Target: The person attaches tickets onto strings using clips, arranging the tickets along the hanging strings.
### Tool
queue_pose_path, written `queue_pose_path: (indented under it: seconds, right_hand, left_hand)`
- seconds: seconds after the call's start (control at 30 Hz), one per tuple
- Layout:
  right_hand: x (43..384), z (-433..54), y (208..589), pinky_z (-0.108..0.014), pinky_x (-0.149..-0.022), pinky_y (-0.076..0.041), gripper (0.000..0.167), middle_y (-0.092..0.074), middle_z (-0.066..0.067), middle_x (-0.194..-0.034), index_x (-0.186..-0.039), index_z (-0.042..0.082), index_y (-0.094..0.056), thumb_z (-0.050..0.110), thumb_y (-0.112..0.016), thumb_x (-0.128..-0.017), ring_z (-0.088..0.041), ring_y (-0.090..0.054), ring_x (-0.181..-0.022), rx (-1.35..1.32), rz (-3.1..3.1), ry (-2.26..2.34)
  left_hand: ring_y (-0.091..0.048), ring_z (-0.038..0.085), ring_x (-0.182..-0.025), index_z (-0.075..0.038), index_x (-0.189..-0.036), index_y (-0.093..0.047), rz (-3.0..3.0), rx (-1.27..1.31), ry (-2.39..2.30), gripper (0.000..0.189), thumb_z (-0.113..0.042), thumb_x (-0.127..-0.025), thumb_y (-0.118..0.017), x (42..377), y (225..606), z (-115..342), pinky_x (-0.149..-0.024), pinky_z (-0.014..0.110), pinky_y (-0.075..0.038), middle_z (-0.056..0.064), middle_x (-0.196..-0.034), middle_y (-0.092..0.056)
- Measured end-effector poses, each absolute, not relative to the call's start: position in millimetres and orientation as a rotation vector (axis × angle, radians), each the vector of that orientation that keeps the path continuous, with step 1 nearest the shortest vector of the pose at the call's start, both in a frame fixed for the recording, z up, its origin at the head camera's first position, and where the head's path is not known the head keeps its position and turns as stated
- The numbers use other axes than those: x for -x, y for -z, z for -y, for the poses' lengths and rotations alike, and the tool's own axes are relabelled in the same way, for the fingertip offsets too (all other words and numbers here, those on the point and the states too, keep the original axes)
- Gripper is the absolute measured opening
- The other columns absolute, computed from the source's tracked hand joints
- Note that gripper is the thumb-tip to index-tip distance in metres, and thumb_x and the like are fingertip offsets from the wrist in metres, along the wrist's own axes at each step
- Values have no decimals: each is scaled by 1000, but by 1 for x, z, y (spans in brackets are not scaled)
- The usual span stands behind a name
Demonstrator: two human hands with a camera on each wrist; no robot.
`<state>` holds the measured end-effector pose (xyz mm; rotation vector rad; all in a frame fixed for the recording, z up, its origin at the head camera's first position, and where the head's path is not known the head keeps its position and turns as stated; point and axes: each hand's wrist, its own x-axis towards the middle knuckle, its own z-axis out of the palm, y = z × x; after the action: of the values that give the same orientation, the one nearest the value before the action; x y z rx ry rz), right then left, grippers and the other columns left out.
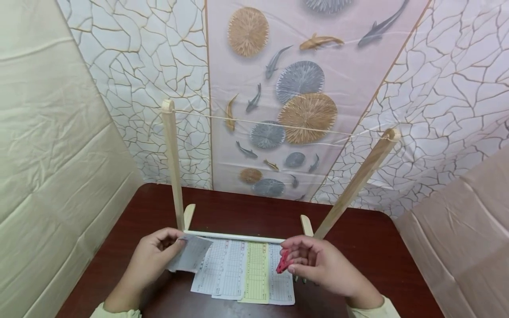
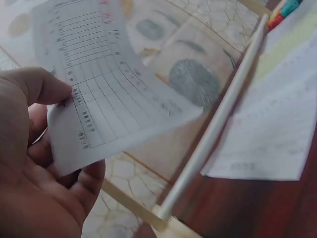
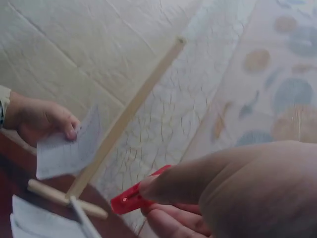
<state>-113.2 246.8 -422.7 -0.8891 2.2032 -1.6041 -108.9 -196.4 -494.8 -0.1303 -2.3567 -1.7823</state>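
- Printed slips (image 1: 257, 271), one yellow among white, lie side by side on the dark table (image 1: 246, 210).
- Around that row: a white rod (image 1: 238, 237) crosses at 12 o'clock; wooden posts (image 1: 172, 168) rise at 11 and 2, a string (image 1: 262, 123) strung between.
- Left hand (image 1: 149, 263), at 9 o'clock, pinches another slip (image 1: 190, 255).
- Right hand (image 1: 318, 265), at 3, well apart, grips a red clip (image 1: 283, 263) and partly blocks the coloured clips (image 2: 285, 16) from the head view.
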Motion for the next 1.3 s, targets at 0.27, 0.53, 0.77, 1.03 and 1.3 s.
queue_pose_path:
  seconds: [0.27, 0.53, 0.77, 1.03, 1.3]
  right_hand:
    - [118, -229, 366, -36, -85, -70, 34, -81, -13, -123, -134, 8, -71, -3, -76, -103, -21, -81, -110, 992, -2275, 1562]
    - [122, -212, 305, -35, -86, -68, 46, -81, -13, -122, -142, 9, -66, -10, -75, -102, -22, -82, -105, 1133, -2322, 1540]
    - [126, -195, 249, -31, -80, -67, 37, -83, -13, -119, -132, 4, -72, -13, -74, -100, -21, -82, -102, 1221, -2390, 1524]
    - [132, -163, 185, -33, -76, -69, 23, -85, -3, -118, -115, 5, -78, -7, -83, -97, -22, -84, -96, 1243, -2567, 1396]
    - [140, -125, 127, -29, -74, -67, 14, -86, 0, -110, -114, 8, -81, 2, -81, -101, -19, -83, -91, 1282, -2758, 1227]
  left_hand:
    - [-68, 9, -73, -8, -103, -81, 2350, 139, 1728, 7, -11, -99, -86, 113, 463, 193, -62, 30, -60, -3, -89, -77]
    - [-72, 9, -73, -7, -104, -81, 2264, 164, 1646, 4, -10, -102, -83, 118, 428, 198, -62, 29, -62, -5, -91, -79]
    - [-77, 14, -80, -5, -112, -83, 2157, 99, 1691, 14, -18, -105, -81, 126, 402, 193, -67, 30, -65, -8, -98, -81]
    - [-80, 14, -88, -1, -117, -82, 2042, 88, 1766, 22, -20, -107, -79, 133, 374, 184, -73, 29, -65, -12, -102, -82]
    - [-79, 11, -84, 2, -117, -82, 1954, 137, 1800, 24, -20, -109, -77, 140, 350, 178, -71, 27, -64, -14, -95, -82]
